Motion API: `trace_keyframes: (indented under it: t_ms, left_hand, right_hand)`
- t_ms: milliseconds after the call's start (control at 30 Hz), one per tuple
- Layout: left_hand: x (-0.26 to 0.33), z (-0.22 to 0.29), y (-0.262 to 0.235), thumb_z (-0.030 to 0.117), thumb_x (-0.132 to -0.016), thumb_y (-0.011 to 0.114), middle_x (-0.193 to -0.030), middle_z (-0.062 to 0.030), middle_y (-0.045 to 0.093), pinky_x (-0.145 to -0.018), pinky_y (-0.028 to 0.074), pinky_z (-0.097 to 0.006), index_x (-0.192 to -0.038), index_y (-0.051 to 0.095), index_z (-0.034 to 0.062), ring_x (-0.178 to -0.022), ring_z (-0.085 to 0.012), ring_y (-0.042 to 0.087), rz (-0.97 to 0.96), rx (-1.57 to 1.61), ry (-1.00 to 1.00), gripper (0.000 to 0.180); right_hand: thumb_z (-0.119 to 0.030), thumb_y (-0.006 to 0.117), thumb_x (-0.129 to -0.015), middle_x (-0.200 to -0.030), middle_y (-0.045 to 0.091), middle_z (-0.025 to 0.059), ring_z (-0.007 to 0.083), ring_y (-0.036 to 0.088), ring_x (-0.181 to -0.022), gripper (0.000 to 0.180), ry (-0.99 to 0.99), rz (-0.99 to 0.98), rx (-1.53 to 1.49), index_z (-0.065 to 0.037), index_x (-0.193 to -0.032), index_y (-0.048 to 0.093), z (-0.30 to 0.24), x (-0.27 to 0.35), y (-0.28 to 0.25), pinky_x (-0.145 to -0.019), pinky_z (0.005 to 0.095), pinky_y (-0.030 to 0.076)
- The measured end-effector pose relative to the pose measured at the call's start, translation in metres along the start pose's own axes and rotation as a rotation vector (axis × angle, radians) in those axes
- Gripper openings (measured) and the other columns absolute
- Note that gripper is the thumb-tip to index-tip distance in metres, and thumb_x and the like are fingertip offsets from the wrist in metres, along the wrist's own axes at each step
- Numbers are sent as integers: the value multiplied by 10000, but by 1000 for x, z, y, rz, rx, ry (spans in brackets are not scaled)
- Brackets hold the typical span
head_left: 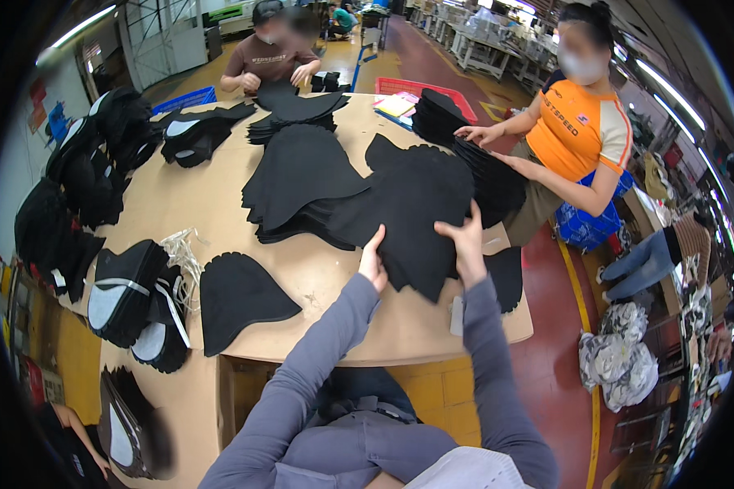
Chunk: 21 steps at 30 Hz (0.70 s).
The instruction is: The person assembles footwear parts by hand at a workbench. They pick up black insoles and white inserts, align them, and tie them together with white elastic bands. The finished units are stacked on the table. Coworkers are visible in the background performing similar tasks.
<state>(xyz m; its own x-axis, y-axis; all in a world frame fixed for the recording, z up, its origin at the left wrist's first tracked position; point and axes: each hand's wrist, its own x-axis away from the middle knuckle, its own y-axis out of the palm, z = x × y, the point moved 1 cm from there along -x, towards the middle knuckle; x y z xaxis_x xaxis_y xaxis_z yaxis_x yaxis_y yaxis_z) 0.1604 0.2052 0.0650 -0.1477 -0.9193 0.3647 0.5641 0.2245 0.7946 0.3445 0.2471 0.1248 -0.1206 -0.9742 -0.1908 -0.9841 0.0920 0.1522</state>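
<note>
I hold a black cut fabric piece (420, 212) above the near side of the table, spread between both hands. My left hand (373, 262) pinches its lower left edge, thumb on top. Along the right edge, my right hand (465, 244) grips it, with some fingers hidden. Just left of it lies a stack of black curved fabric pieces (295, 175), whose right part the held piece overlaps. A single black piece (240, 301) rests flat near the table's front edge. Another black piece (506, 279) lies beyond my right wrist.
Bundles of black pieces (126, 289) line the left of the tan table (342, 346), beside white ties (186, 254). At right, an orange-shirted person (575, 122) handles a black stack (488, 183). Across the table sits another person (271, 57). A red crate (432, 91) stands behind.
</note>
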Motion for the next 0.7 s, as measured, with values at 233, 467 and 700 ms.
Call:
trace_keyframes:
  t_ms: [233, 467, 700]
  left_hand:
    - [16, -19, -69, 493, -945, 573, -1336, -71, 590, -1059, 381, -345, -1382, 463, 81, -1195, -201, 563, -158, -111, -50, 610]
    - [71, -32, -110, 358, -835, 748, -1375, -79, 547, -1103, 319, -369, -1327, 528, 61, -1295, -246, 467, -358, -7, 226, 615]
    - [139, -32, -121, -88, -709, 723, -1083, -111, 672, -912, 505, -337, -1084, 665, 6, -1026, -229, 635, -231, -83, 414, 392]
  right_hand:
    - [14, 798, -698, -1208, 600, 82, 209, 563, -1115, 619, 146, 208, -126, 26, -1264, 546, 47, 102, 6, -975, 323, 446]
    - [93, 641, -702, -1329, 511, 85, 231, 503, -1210, 753, 64, 41, -319, -25, -1404, 398, 52, 137, -17, -1065, 361, 388]
    - [87, 532, -661, -1452, 442, 36, 239, 404, -1343, 838, 398, -40, -688, -110, -1460, 371, 103, 144, -17, -1156, 420, 290]
